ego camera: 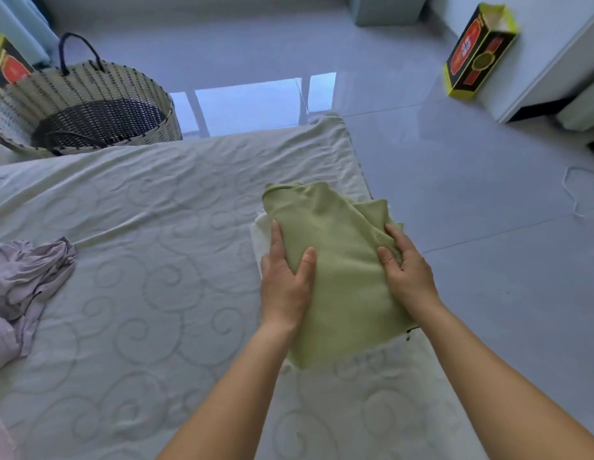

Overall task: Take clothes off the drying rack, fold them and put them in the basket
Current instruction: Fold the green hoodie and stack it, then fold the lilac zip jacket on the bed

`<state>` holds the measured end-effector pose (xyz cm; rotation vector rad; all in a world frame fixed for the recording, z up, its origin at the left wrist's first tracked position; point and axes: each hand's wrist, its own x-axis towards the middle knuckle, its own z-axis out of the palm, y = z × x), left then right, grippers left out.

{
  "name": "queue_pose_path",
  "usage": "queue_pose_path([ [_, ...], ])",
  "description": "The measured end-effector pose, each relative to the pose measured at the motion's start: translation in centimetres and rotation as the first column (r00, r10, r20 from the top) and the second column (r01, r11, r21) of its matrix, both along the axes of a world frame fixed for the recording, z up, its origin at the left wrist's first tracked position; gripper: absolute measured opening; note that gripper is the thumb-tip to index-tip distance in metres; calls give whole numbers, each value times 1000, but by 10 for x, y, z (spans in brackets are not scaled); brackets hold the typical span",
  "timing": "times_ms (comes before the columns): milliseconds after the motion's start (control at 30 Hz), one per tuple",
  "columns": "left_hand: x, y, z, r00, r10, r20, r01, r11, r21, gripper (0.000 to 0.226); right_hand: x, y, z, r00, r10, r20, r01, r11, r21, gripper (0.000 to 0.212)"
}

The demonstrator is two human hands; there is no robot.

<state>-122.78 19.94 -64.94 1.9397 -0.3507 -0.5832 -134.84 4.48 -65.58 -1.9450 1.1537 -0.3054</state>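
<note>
A light green garment, folded into a long strip, lies at the right edge of the white bed, partly on top of a white folded cloth. My left hand grips the garment's left edge, thumb on top and fingers under the fold. My right hand holds the right edge the same way, thumb pressed on the cloth. A woven basket with dark handles stands on the floor at the far left end of the bed; I see no clothes in it. No drying rack is in view.
A crumpled lilac garment lies at the bed's left edge. Glossy tiled floor runs to the right. A black, red and yellow carton leans against white furniture at the far right; a similar box is behind the basket.
</note>
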Motion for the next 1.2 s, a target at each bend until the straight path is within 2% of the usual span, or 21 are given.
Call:
queue_pose_path([
  [67, -1, -3, -1, 992, -38, 124, 36, 999, 16, 72, 3, -2, -8, 992, -29, -124, 17, 995, -94, 55],
  [133, -6, -4, 3, 953, -116, 279, 91, 991, 100, 67, 8, 6, -5, 978, -39, -207, -35, 939, -342, 57],
  [200, -10, -4, 2, 911, -228, 343, 149, 959, 239, 67, 14, 17, 0, 986, 74, -153, -144, 840, -523, 51],
  [233, -9, -4, 1, 907, -267, 325, 170, 939, 298, 69, 17, 21, -1, 970, 154, -189, -234, 808, -541, 50],
  [300, -6, -7, -7, 914, -304, 269, 187, 904, 385, 67, 21, 24, -7, 889, 285, -358, -428, 795, -429, 58],
  [367, -1, -11, -16, 911, -338, 238, 201, 866, 459, 65, 21, 21, -21, 821, 318, -474, -496, 808, -318, 59],
  [467, 0, -14, -30, 901, -372, 224, 213, 828, 518, 66, 21, 17, -40, 798, 295, -525, -506, 802, -318, 59],
  [700, 3, -18, -34, 902, -386, 194, 231, 811, 538, 64, 28, 14, -39, 747, 302, -592, -537, 799, -271, 60],
  [867, 18, -5, -21, 885, -455, 99, 377, 825, 420, 67, 32, 14, -20, 672, 317, -669, -582, 785, -213, 64],
  [967, 26, 37, -21, 870, -478, 116, 409, 834, 370, 66, 41, 20, 0, 643, 298, -705, -569, 803, -179, 56],
  [1067, 35, 113, -32, 901, -418, 120, 326, 832, 450, 64, 45, 47, 15, 710, 304, -635, -532, 823, -200, 63],
  [1133, 41, 178, -37, 918, -372, 134, 254, 814, 522, 67, 49, 85, 16, 731, 365, -577, -592, 760, -269, 72],
  [1200, 46, 247, -38, 938, -328, 114, 200, 778, 595, 75, 58, 136, 9, 711, 453, -537, -680, 638, -361, 70],
])
